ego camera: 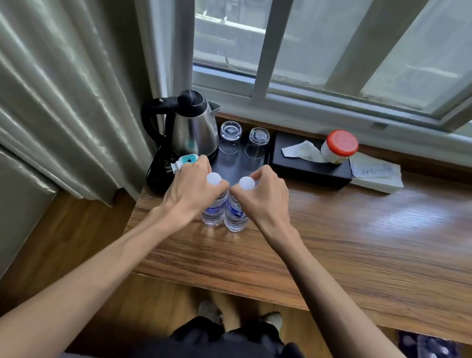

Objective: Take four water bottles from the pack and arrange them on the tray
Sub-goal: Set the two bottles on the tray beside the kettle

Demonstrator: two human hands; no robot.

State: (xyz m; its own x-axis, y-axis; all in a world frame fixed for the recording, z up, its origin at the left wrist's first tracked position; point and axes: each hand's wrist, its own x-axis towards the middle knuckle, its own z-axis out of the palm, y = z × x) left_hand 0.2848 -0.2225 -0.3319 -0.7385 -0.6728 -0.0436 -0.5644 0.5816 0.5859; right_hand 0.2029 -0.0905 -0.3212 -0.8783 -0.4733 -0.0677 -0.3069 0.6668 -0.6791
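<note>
Two clear water bottles with white caps and blue labels stand upright side by side on the wooden table, just in front of the black tray (236,169). My left hand (194,189) grips the neck of the left bottle (213,213). The neck of the right bottle (236,218) is held by my right hand (261,194). The two bottles touch or nearly touch each other. The pack of bottles (430,352) lies on the floor at the lower right, partly hidden under the table edge.
On the tray stand a steel kettle (193,128) and two upturned glasses (230,136) (259,142). A teal-and-white plug (185,161) lies by my left hand. A black tissue box (308,165) carries a red-lidded jar (339,146). Curtain left, window behind.
</note>
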